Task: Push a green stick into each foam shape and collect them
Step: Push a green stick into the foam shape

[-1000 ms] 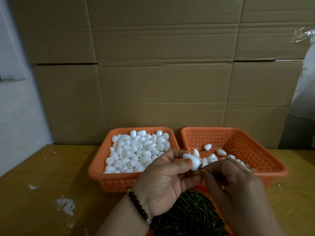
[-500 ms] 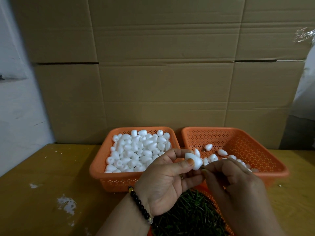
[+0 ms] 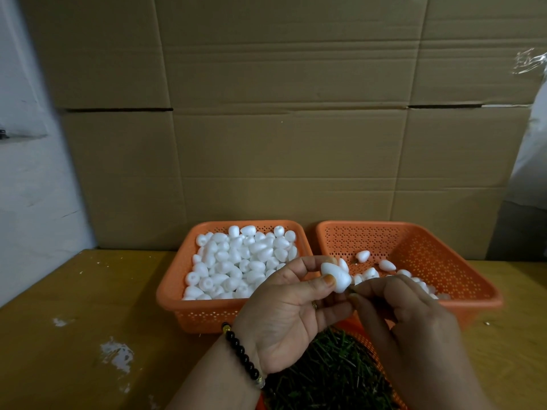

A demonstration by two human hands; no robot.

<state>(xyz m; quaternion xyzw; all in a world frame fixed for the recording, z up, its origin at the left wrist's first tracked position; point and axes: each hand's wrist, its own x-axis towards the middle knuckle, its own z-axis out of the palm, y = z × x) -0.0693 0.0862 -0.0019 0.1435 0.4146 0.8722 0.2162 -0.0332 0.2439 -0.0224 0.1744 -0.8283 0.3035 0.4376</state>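
A pale wall (image 3: 26, 202) closes the far left, and the yellowish wooden bench (image 3: 88, 306) below it carries a few white scuffs (image 3: 117, 352). Behind everything stands a wall of stacked cardboard boxes (image 3: 281, 128). On the bench, left of centre, sits the left orange basket (image 3: 189, 309), perforated and heaped with loose white foam shapes (image 3: 245, 258). In front of it the left hand (image 3: 284, 318) comes up from the lower edge, palm turned toward the camera, a black bead bracelet (image 3: 241, 355) round the wrist; its thumb and fingers pinch a single foam shape (image 3: 336, 276), held in the air just above the gap between the two baskets. Under the hands, at the bottom edge, lies a dark pile of green sticks (image 3: 328, 377) in a third orange container (image 3: 359, 335), only part of its rim showing. The right hand (image 3: 414, 329) meets the left at the held foam shape, its fingertips (image 3: 359, 290) bunched together and pinching something thin at that shape's lower end; the item is too small and hidden to make out clearly. Farther right, the right orange basket (image 3: 438, 255) stands just beside the first, holding only a few scattered foam pieces (image 3: 362, 255) along its near side. At the far right edge hangs clear plastic sheeting (image 3: 532, 137).
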